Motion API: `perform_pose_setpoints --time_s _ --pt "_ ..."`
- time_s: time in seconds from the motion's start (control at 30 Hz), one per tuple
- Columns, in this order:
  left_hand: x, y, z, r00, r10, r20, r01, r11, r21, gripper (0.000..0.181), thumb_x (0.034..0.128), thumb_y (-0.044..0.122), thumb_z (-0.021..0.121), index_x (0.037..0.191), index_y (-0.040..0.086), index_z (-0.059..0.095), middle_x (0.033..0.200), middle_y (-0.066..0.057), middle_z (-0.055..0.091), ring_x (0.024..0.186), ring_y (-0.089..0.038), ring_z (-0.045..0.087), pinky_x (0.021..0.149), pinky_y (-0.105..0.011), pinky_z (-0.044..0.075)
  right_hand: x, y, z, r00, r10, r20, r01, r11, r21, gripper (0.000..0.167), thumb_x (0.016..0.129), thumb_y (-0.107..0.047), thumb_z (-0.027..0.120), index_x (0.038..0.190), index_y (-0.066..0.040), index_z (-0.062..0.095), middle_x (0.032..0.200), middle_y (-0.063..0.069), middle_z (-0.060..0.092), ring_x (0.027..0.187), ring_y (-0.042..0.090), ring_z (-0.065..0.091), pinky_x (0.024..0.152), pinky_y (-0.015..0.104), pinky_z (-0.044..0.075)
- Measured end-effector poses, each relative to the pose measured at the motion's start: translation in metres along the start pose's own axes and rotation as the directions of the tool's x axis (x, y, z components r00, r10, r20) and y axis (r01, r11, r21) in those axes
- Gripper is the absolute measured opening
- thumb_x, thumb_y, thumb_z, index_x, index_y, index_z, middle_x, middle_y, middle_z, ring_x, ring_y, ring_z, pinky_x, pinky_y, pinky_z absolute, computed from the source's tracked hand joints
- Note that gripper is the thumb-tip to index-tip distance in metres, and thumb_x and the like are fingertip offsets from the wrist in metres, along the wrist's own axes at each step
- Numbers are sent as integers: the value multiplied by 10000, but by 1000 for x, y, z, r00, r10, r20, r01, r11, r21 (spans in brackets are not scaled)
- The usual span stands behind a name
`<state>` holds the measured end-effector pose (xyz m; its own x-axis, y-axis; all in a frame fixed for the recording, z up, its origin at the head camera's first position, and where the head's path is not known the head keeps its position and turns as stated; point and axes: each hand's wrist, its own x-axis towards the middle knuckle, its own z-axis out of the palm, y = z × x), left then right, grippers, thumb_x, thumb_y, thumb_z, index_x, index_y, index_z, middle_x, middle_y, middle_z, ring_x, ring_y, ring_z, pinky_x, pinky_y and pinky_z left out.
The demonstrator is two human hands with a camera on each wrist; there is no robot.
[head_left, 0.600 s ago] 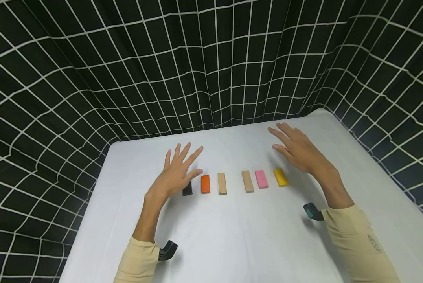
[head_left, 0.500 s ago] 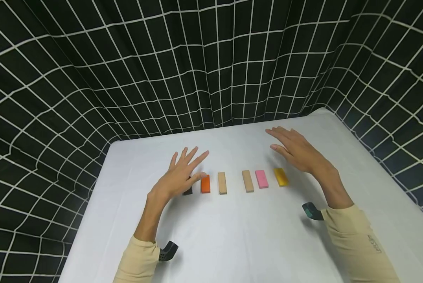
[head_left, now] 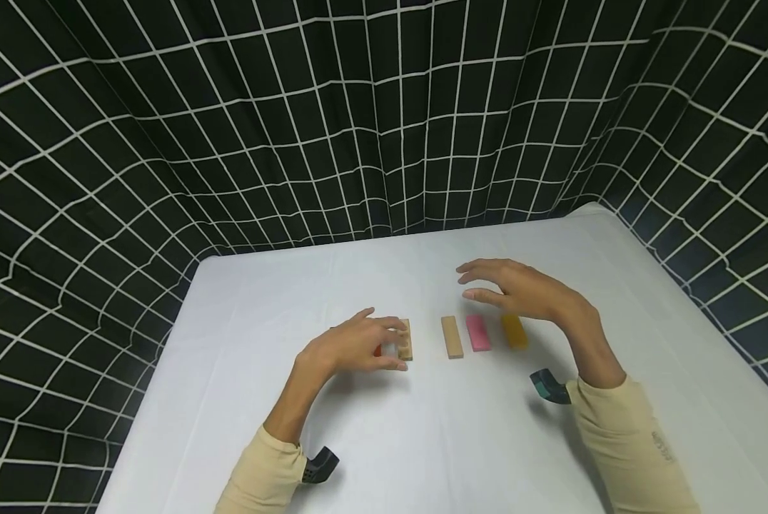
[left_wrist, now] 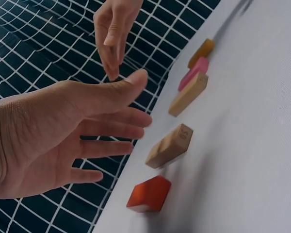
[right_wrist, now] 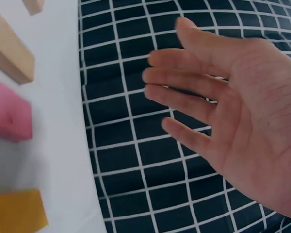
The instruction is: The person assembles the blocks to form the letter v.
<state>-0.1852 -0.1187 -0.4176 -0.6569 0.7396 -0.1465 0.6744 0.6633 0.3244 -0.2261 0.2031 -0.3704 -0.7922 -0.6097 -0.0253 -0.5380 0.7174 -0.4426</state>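
Observation:
My left hand (head_left: pixel 355 344) hovers over the left end of a row of small blocks, fingers loosely bent and apart from one another. Beneath it lie an orange block (left_wrist: pixel 149 194) and a wooden block (left_wrist: pixel 169 146), both partly covered in the head view. Nothing is in its grasp. Another wooden block (head_left: pixel 452 337) lies right of the row's middle, beside a pink block (head_left: pixel 478 333) and a yellow block (head_left: pixel 514 332). My right hand (head_left: pixel 522 289) hangs just above and beyond the pink and yellow ones, palm bare, fingers relaxed, touching no block.
A white-covered table (head_left: pixel 230 400) carries the blocks. Dark curtain with a white grid (head_left: pixel 281 143) surrounds its back and sides. A small dark wrist device (head_left: pixel 320 465) sits on the left sleeve, another device (head_left: pixel 549 386) on the right.
My left hand has moved right and nearer, from the black block to over the orange and left wooden blocks, now hiding the black one. My right hand has come left and nearer toward the blocks.

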Motion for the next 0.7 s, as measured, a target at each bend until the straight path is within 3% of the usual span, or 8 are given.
perform_pose_setpoints --time_s 0.3,0.43,0.53,0.7 --pt "6 4 10 999 -7 53 5 999 36 454 978 489 696 1297 170 743 1490 -25 633 1428 -196 574 1263 -609 340 6 -6 23 981 -128 143 132 991 -20 297 1011 -151 643 1286 -98 741 1456 130 646 1383 392 589 1163 624 454" --pt "4 3 14 999 -14 50 11 998 69 433 968 490 709 1266 180 757 1500 -18 626 1434 -195 567 1260 -605 347 7 -7 31 966 -137 219 147 989 -29 268 956 -39 672 1192 -96 788 1398 103 682 1197 317 689 1030 506 575" --pt "3 2 16 999 -2 43 -2 996 88 434 963 494 714 1266 187 758 1510 -15 613 1442 -197 557 1261 -612 339 7 -8 34 949 -143 280 163 985 -50 250 921 -14 718 1114 -136 822 1396 81 679 1078 238 681 940 417 580" --pt "2 1 19 1000 11 24 -13 995 100 415 959 494 720 1235 190 774 1508 -7 605 1414 -182 578 1271 -614 317 7 -13 38 928 -138 346 166 985 -52 214 878 -33 787 1020 -188 831 1445 80 640 1168 231 656 1012 445 548"
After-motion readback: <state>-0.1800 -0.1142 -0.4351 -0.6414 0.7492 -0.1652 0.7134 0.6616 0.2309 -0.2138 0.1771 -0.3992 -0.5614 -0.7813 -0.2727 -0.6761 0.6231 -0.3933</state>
